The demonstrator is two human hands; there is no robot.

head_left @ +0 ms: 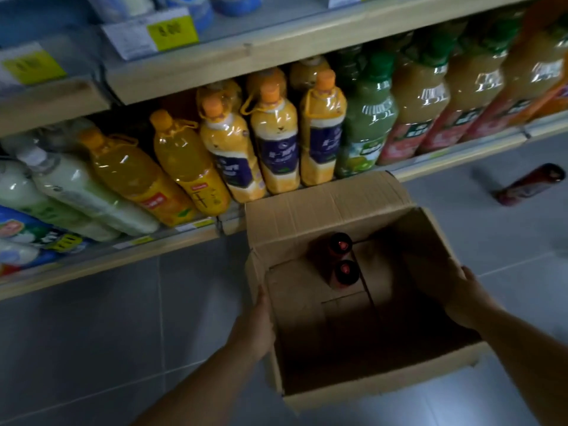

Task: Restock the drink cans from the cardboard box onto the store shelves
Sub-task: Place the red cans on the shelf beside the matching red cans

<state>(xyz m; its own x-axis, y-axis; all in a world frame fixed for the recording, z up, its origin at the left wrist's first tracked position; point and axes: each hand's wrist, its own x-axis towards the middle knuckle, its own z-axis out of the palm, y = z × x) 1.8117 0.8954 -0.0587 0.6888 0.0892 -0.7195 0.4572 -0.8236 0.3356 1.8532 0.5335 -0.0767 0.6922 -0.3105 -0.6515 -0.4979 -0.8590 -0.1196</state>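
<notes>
while both hands grip the box (344, 210), left hand (256, 325) clamps its l wall, right hand (458, 298) its r wall. two cans (342, 261) stand btwn them. one can (530, 184) lies on the floor beyond the right hand.

Nothing can be read for certain. The yellow price tag (172, 30) on the upper shelf edge (276, 44) carries dark digits, blurred beyond reading, and the bottle labels (278, 150) below show only smeared print.

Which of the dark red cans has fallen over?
The dark red can on the grey floor, right of the cardboard box, lies on its side. The two dark red cans inside the box stand upright.
</notes>
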